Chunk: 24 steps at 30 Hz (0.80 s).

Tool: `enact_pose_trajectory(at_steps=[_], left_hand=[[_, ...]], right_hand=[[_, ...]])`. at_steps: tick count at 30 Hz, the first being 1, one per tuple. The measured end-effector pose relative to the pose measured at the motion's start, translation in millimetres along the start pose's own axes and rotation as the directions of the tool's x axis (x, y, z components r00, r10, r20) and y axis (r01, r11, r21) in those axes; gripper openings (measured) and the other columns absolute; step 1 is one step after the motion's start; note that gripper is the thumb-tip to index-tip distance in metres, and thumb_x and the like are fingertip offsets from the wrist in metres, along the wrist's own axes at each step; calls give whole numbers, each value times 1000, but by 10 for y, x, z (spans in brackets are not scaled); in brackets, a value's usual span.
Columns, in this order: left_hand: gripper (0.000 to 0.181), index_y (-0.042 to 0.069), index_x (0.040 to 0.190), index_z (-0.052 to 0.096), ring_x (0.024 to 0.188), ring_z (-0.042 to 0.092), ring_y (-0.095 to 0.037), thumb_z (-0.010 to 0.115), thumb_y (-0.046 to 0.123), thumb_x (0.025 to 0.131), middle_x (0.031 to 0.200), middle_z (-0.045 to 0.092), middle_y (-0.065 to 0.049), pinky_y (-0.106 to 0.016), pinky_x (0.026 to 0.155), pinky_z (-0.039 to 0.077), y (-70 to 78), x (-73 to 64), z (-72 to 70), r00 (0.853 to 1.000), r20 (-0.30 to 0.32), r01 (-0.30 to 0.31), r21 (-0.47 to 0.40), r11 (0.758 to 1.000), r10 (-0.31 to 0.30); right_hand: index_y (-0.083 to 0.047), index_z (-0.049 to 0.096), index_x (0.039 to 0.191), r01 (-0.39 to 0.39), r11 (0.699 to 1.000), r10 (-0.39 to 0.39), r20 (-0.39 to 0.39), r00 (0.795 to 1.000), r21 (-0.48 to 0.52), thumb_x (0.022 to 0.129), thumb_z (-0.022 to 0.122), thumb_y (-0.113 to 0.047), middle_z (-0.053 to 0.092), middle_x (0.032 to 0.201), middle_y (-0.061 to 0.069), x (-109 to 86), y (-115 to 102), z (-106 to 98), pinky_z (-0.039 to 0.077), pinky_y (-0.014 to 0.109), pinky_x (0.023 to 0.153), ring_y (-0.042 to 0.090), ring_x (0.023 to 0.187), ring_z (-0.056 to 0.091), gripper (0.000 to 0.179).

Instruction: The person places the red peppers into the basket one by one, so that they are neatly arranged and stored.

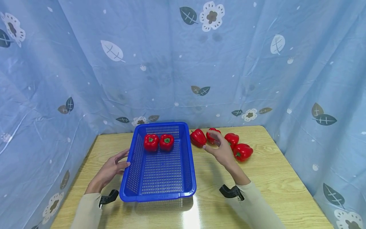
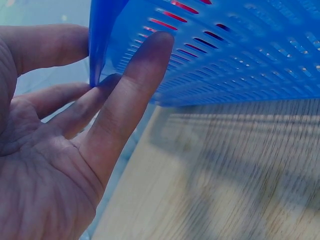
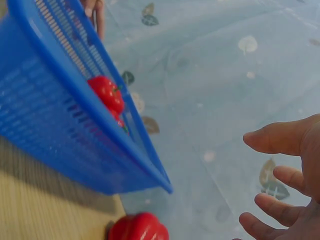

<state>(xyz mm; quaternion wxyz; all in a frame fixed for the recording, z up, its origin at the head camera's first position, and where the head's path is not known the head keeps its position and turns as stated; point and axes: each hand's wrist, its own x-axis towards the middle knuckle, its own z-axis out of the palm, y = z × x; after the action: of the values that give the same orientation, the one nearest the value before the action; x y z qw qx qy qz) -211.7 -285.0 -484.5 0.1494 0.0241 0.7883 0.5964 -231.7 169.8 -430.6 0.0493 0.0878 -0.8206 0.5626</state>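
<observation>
A blue plastic basket (image 1: 160, 197) with slotted walls sits left of the table's middle. Inside, at its far end, are two red bell peppers (image 1: 151, 142) with green stems. My left hand (image 1: 112, 167) holds the basket's left rim; in the left wrist view one finger (image 2: 125, 95) lies along the slotted wall and others reach the rim. To the right of the basket my right hand (image 1: 223, 152) is held above the table, fingers spread and nothing between them. Close to it lie several loose red bell peppers (image 1: 243, 152), one partly hidden behind its fingers.
The light wooden table (image 1: 274, 184) carries everything. A blue curtain (image 1: 171, 79) with leaf and flower prints hangs along its back and both sides. One loose pepper (image 1: 198, 138) lies right beside the basket's right wall.
</observation>
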Motion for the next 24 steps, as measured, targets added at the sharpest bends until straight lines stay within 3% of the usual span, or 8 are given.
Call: enact_pose_trajectory(at_steps=[20,24], left_hand=[[74,17,157,24,108,66,-30,64,21,95,159,27,-20,-46,85,57,2,-4,8,1000,-11,5,16,1000,-5],[74,16,157,24,110,66,-31,63,22,95,160,27,-20,-46,86,57,10,-6,8,1000,-14,5,18,1000,-5]], right_hand=[[-10,43,144,-92,996,92,-63,994,-8,88,74,-21,43,150,16,-209,343,-509,30,54,117,37,141,37,64],[-9,41,145,-108,994,107,-66,992,-3,89,73,-22,41,152,17,-240,381,-640,37,52,113,37,143,37,66]])
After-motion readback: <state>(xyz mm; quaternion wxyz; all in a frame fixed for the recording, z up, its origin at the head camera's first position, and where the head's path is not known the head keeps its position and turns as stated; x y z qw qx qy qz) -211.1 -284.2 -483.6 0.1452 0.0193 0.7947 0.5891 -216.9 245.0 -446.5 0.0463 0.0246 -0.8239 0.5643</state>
